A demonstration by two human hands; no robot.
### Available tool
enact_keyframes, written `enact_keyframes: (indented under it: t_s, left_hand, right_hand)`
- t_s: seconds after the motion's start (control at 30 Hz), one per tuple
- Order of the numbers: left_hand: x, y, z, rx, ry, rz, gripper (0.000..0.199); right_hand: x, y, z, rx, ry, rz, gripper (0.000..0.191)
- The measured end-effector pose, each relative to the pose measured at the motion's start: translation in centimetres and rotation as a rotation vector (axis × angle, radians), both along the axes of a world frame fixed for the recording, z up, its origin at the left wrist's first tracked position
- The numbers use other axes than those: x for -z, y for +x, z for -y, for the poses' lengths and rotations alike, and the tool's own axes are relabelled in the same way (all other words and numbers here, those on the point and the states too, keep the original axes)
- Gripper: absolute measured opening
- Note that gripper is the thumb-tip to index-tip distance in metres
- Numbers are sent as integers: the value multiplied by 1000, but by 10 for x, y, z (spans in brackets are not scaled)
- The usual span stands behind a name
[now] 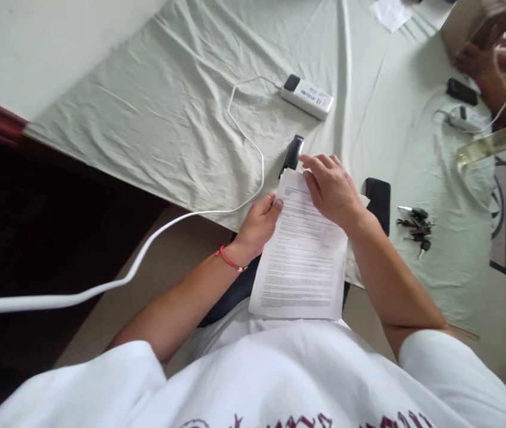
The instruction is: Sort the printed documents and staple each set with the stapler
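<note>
A sheaf of printed paper sheets [299, 255] lies over the table's near edge and reaches down to my lap. My left hand [257, 229] grips the left edge of the sheets, thumb on top and fingers underneath. Over their upper right part rests my right hand [335, 190], its fingers apart and bent, fingertips near the top edge. A black stapler [292, 154] lies just beyond the top left corner of the sheets; whether the paper touches it I cannot tell. To the right of my right hand is a black phone or case [378, 205], partly behind the wrist.
A pale green cloth [181, 119] covers the table. A white power bank-like box [307, 96] trails a white cable [159, 229] to the left. Keys [417, 229] lie at the right. Another person's hands [480, 65] are by a brown box [467, 27] at the upper right.
</note>
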State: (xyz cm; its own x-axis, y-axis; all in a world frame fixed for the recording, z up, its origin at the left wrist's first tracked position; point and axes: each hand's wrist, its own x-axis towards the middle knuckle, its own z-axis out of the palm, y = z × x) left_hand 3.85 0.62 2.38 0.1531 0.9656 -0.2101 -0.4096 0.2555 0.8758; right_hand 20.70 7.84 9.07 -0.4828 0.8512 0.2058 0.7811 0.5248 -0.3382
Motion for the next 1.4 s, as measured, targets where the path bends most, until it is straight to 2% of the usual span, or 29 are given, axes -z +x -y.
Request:
enact_keyframes:
  t_s: [0.17,0.3,0.43,0.57,0.7,0.8,0.9,1.0,1.13,1.27,1.4]
  left_hand:
    - [7,3,0,-31,24,-32,35]
    - [8,3,1,-43,69,-65,34]
    - [11,3,3,-58,101,-115,35]
    - [12,2,3,-68,128,-155,38]
    - [11,2,2,-78,147,-138,40]
    - [9,2,1,-90,147,-93,41]
    - [5,0,-1,-62,104,-16,40]
    - [1,-4,-6,37,33,58,43]
    - [3,-12,-12,169,-10,-16,43]
    - [7,-16,-15,182,4,-108,37]
    - [7,-16,-16,163,-14,-56,38]
  right_hand:
    - [6,-8,1,-81,11,59,38]
    - [7,-10,4,-20,3,46,41]
    - [5,-12,9,-81,-38,52,40]
    - [4,-16,11,-65,-40,68,40]
    - [3,-18,9,-96,-56,73,41]
    - [1,-17,8,-69,-44,41,43]
    - [-1,-17,8,-87,-79,69,38]
    - [-2,-18,9,-139,-109,62,32]
    - [-2,-18,7,-168,-120,23,29]
    - [-1,-19,6,-184,-126,37,30]
    - [-3,-21,6,-203,-122,0,34]
